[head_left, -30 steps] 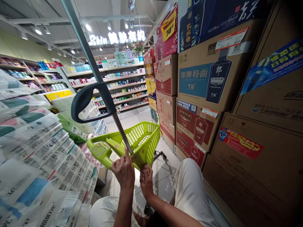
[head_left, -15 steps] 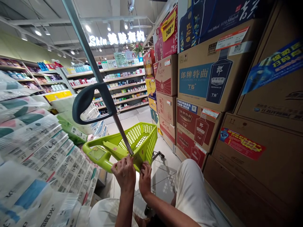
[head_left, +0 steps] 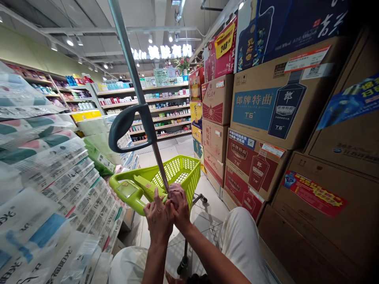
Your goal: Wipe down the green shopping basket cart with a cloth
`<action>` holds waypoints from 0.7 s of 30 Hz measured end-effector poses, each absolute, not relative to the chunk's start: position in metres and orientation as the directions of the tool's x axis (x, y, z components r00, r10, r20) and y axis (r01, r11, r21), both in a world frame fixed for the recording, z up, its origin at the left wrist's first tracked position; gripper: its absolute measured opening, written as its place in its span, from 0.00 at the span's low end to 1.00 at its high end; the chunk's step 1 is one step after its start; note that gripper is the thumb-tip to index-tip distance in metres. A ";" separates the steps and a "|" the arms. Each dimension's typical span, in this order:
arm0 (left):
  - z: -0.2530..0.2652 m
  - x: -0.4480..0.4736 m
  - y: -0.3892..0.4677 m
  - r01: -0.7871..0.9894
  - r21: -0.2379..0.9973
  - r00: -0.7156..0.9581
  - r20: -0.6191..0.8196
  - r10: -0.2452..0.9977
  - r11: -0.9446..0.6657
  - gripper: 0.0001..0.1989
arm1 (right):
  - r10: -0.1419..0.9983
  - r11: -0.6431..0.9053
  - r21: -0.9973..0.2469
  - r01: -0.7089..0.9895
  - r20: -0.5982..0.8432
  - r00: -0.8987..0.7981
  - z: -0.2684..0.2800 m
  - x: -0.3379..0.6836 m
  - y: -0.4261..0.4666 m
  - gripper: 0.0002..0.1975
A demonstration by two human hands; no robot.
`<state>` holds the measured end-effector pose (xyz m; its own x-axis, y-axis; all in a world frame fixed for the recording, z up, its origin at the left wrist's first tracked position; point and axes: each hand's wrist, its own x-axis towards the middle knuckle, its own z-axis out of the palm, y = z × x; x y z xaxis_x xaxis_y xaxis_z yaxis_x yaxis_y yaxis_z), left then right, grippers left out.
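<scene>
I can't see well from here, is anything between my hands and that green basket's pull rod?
Nothing visible: the left hand and right hand are already together against the metal rod, at the near edge of the green basket.

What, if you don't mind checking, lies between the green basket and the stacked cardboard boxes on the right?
In the head view, only bare tiled floor separates the green basket from the cardboard boxes; a small caster of the basket's frame sticks out over it.

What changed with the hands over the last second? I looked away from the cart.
The right hand rose from under the green basket to the rear rim at the pole, closing against the left hand. The left hand stayed at the pole's base. The camera view shifted slightly; the cardboard boxes are unmoved.
</scene>
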<state>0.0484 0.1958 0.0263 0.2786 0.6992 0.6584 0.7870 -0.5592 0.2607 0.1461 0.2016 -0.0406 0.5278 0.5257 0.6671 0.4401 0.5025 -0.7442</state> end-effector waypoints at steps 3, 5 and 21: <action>0.039 0.026 0.212 0.772 0.319 0.291 0.591 0.752 -0.550 0.19 | 0.603 0.377 -0.783 0.495 0.613 0.511 -0.019 0.172 0.214 0.15; 0.046 0.011 0.226 0.771 0.374 0.256 0.560 0.788 -0.516 0.21 | 0.676 0.247 -0.820 0.516 0.527 0.515 -0.013 0.185 0.221 0.13; 0.027 0.007 0.228 0.656 0.456 0.169 0.687 0.706 -0.602 0.25 | 0.920 0.337 -0.844 -0.418 0.201 0.338 0.042 0.168 0.205 0.09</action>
